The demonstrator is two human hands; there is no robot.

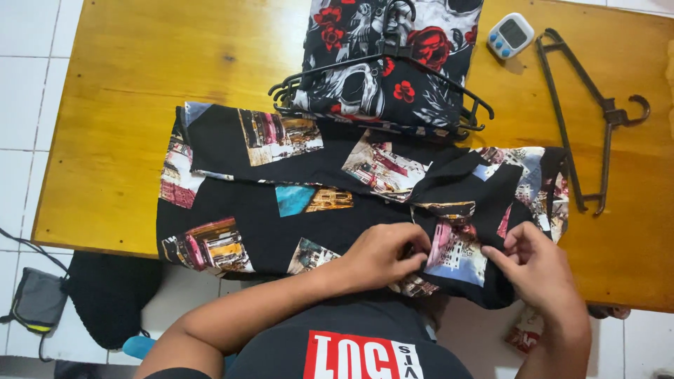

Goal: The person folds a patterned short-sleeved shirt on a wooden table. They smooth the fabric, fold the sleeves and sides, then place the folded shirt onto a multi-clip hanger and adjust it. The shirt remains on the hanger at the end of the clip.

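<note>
Black short-sleeved shirt with square street-scene photo prints (pixel 316 189) lies spread across the yellow wooden counter (pixel 126 91), its near edge hanging over the counter's front. Left hand (pixel 382 256) pinches the fabric at that edge; right hand (pixel 537 270) pinches the cloth just beside it. Risk: a tug could drag the overhang off. The stack of black plastic hangers (pixel 382 91) on the folded black skull-and-rose shirt (pixel 393 56) touches the far edge and may snag.

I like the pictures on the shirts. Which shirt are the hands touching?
The photo-print shirt, spread flat nearest the person. Both hands pinch its right end. The skull-and-roses shirt lies farther back under hangers, untouched.
</note>
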